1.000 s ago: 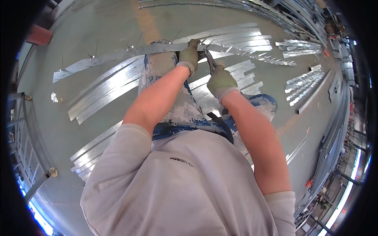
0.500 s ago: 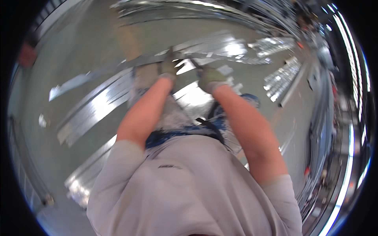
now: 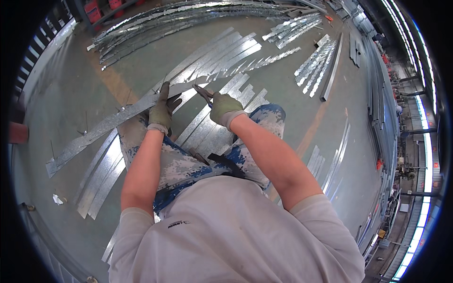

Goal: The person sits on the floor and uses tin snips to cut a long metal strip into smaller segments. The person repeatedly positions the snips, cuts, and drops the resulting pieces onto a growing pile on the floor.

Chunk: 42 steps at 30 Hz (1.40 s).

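A long galvanized metal strip with several thin wires or pins standing up from it slants across in front of my knees. My left hand, in a greenish work glove, is closed around the strip, its fingers reaching over the far edge. In my gloved right hand is a pair of pliers, its jaws pointing left at a wire by the strip's right part. Whether the jaws grip that wire, I cannot tell. A dark tool lies at my lap beside a black strap.
Flat metal strips lie fanned out beyond my hands, with more strips between my knees. Stacked long profiles lie farther back. Bundles of zigzag-edged pieces and a long bar are at right. Red containers stand far left.
The view has turned and become sharper. The strip now slants more steeply, and the pliers have tipped so their jaws point left beside it. My left hand still holds the strip.
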Available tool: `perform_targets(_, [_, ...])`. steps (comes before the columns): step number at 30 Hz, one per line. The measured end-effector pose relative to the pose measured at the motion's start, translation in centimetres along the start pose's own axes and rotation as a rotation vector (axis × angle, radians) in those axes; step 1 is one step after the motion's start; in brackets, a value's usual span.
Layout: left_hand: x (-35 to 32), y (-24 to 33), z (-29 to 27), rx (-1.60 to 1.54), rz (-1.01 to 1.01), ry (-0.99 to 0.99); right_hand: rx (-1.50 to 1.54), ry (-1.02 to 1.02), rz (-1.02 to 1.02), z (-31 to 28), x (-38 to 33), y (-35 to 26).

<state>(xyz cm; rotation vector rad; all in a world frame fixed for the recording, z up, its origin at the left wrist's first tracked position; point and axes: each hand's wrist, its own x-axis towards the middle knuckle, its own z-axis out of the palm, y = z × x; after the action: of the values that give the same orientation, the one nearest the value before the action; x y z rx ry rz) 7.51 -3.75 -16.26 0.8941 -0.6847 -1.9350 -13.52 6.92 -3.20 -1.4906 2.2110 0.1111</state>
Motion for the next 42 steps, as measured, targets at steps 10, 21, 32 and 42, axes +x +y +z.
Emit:
perform_targets(10, [-0.8,0.6,1.8,0.119,-0.080,0.100,-0.168,0.022,0.093,4.0,1.9,0.7])
perform_targets(21, [-0.9,1.0,2.3,0.034,-0.054,0.141,1.174,-0.488,0.179,7.0,0.2,2.1])
perform_targets(32, [-0.7,0.6,1.6,0.013,-0.086,0.140,1.247,-0.505,0.162,7.3,1.6,1.0])
perform_targets(42, [-0.7,0.5,1.4,0.006,-0.061,0.133,1.267,-0.514,0.160,7.4,2.1,1.0])
